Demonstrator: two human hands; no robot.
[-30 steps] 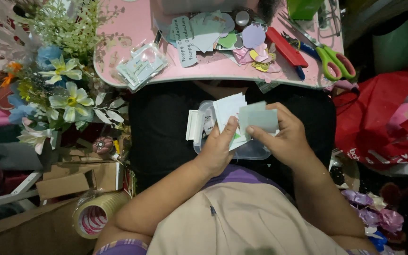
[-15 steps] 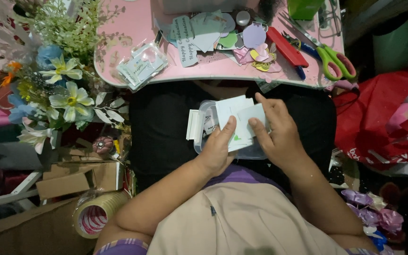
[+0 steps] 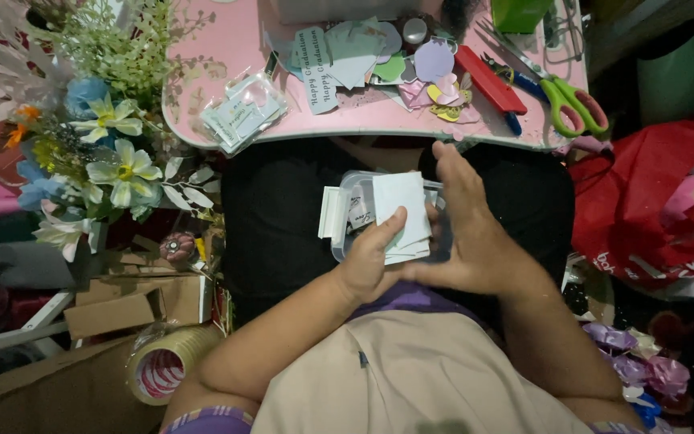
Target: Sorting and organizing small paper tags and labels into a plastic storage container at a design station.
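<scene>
While held, pale card stack (image 3: 402,210)

Single head view, steeply downward, close over lap and pink table (image 3: 226,48)

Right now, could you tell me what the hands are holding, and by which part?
Both hands hold a stack of white cards: left hand thumb on its lower face, right hand at its right edge.

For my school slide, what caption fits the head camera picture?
Left hand and right hand hold white paper cards over a lap.
</scene>
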